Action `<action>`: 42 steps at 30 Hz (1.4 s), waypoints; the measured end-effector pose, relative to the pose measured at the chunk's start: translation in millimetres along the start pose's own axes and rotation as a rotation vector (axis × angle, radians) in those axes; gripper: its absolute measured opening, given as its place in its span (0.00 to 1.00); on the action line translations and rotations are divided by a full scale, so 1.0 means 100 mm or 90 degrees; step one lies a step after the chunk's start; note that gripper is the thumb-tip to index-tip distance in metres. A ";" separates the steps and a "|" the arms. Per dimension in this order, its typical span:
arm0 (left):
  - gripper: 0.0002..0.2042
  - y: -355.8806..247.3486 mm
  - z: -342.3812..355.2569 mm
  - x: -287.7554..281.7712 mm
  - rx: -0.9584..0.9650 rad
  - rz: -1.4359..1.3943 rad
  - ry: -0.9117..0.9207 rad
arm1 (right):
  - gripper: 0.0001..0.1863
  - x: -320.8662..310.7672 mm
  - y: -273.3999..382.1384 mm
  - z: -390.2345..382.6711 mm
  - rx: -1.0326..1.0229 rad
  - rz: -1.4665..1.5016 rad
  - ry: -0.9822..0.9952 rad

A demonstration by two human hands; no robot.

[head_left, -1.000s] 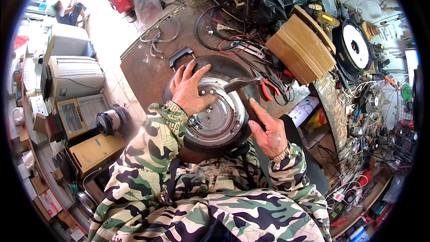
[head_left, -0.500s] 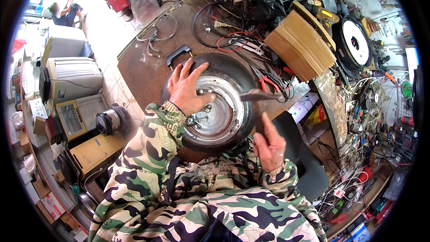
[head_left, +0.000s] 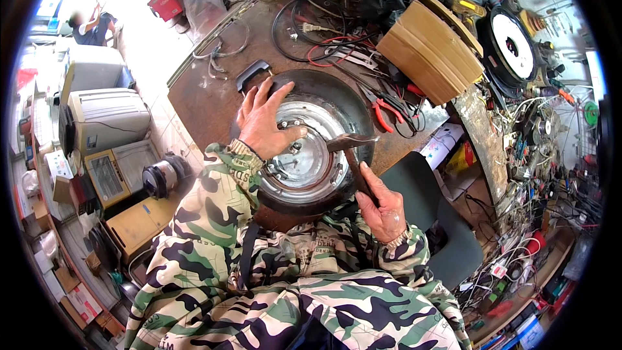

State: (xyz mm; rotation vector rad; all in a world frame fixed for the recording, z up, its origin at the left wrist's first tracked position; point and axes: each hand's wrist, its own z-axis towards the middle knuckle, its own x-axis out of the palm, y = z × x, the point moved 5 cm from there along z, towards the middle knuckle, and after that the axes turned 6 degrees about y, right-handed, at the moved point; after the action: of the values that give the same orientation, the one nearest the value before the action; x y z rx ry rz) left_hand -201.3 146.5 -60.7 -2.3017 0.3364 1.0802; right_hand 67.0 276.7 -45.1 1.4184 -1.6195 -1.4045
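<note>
A round dark-rimmed appliance shell (head_left: 346, 94) lies on the brown worktop, its silvery dished inside (head_left: 312, 163) facing up with several studs and a ring-shaped part. A black handle (head_left: 251, 74) sticks out at its far left. My left hand (head_left: 264, 122) rests on the left side of the shell, fingers spread over the rim and thumb stretched over the metal. In my right hand (head_left: 383, 210) the wooden handle of a hammer (head_left: 353, 142) is gripped. The hammer head is over the right part of the metal inside; whether it touches cannot be told.
Red-handled pliers (head_left: 387, 116) and tangled cables (head_left: 304, 32) lie beyond the shell. A cardboard box (head_left: 431, 48) stands at the far right. Near my right forearm is a dark chair (head_left: 427, 201). Old appliances (head_left: 107, 116) line the left side, and a person (head_left: 94, 26) is far off.
The hammer head has moved left, from beside the rim to over the metal inside, as my right hand shifts slightly. My left hand stays on the shell. The view has shifted a little.
</note>
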 end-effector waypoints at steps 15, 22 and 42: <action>0.50 0.04 -0.02 0.02 -0.007 -0.010 0.007 | 0.29 -0.01 0.03 0.03 0.006 -0.019 0.006; 0.50 0.02 -0.01 0.03 0.006 -0.031 -0.004 | 0.29 -0.08 0.19 0.18 -0.073 -0.107 -0.048; 0.49 0.02 -0.04 -0.04 0.007 -0.061 -0.023 | 0.35 0.04 0.43 0.49 -0.220 -0.518 0.062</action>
State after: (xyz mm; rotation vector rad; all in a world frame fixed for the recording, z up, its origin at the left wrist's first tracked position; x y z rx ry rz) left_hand -202.6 142.5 -56.7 -2.2612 0.2156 1.0686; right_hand 6.8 284.5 -20.6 1.9758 -0.6750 -1.8811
